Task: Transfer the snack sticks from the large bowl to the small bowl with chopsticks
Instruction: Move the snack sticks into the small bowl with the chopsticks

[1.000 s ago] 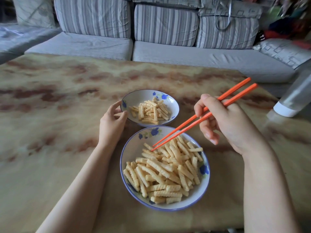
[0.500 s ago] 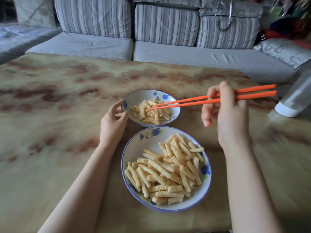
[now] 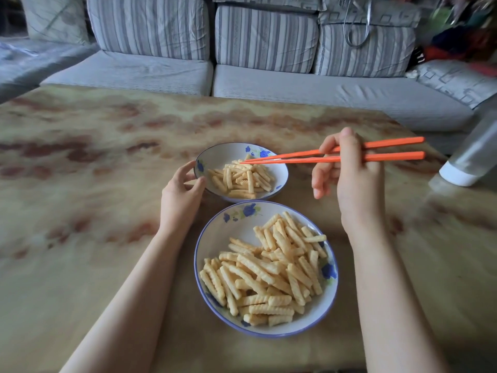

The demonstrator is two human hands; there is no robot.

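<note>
A: Where are the snack sticks (image 3: 269, 267)?
B: Most are heaped in the large bowl (image 3: 231, 227), by the near edge of the table (image 3: 80, 211). A smaller pile is in the small bowl (image 3: 223, 154) just behind it.
A: The chopsticks (image 3: 295, 160)?
B: The right hand (image 3: 355, 189) grips them, tips nearly together over the small pile. Whether they pinch a stick, I cannot tell.
A: The left hand (image 3: 180, 197)?
B: Curled round the small bowl's left rim.
A: Farther out?
B: A white-based container (image 3: 473, 157) stands at the right edge, with a striped sofa (image 3: 269, 84) beyond.

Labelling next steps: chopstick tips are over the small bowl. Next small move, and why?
Probably the right hand swings the chopsticks to the large bowl for another snack stick: their tips hang over the small bowl with nothing clearly pinched, and the large bowl holds plenty.
</note>
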